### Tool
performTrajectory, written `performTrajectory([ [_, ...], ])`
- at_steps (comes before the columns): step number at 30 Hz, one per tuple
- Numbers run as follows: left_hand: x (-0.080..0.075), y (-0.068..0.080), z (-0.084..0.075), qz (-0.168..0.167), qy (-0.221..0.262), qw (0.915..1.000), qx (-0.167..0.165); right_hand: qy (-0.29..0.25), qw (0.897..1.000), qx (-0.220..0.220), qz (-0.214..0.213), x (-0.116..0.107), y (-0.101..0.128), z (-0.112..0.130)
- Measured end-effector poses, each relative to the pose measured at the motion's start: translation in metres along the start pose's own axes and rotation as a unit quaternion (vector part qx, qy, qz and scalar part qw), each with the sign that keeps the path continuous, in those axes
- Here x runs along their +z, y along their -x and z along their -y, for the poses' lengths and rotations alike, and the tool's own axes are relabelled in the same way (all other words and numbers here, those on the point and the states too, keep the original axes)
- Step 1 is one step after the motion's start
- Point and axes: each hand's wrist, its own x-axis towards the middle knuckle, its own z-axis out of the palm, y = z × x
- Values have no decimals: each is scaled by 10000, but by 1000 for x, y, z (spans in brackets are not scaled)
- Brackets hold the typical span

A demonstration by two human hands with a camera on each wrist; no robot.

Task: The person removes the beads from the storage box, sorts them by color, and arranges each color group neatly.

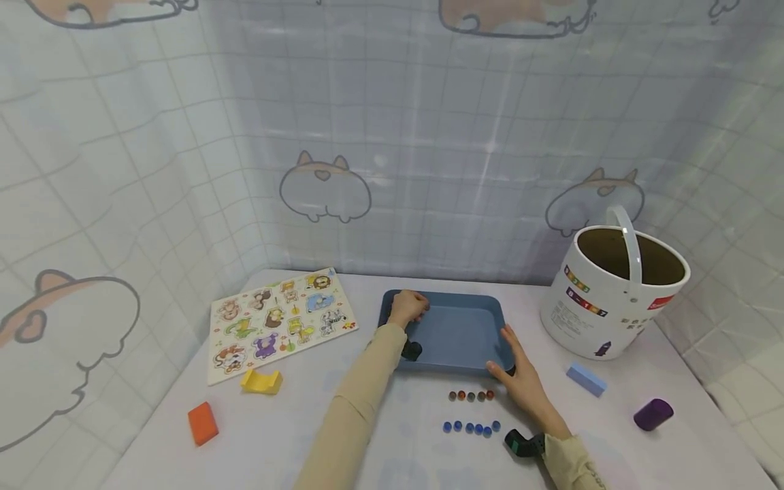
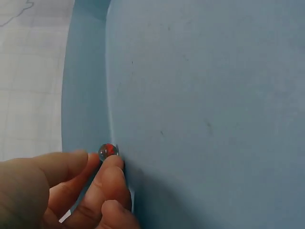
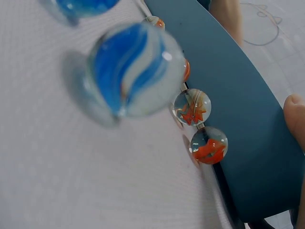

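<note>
My left hand (image 1: pixel 409 307) reaches into the blue tray (image 1: pixel 459 333) at its left side. In the left wrist view, its thumb and fingers pinch a clear marble (image 2: pixel 108 151) with a red swirl, close to the tray's side wall. My right hand (image 1: pixel 527 388) rests at the tray's front right corner, fingers extended along the right side and thumb near the front rim. In front of the tray lies a row of orange-swirled marbles (image 3: pixel 208 145). Nearer to me is a row of blue marbles (image 3: pixel 136 71).
A white bucket (image 1: pixel 569 320) with a handle stands at the right, near a light blue block (image 1: pixel 586 380) and a purple cylinder (image 1: pixel 652 414). To the left lie an animal puzzle board (image 1: pixel 275 340), a yellow curved block (image 1: pixel 261 382) and an orange block (image 1: pixel 203 423).
</note>
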Motion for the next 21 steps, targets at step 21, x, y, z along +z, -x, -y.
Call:
performTrajectory([
  [21, -23, 16, -14, 645, 868, 9935, 368, -54, 9999, -82, -49, -1, 2, 2],
])
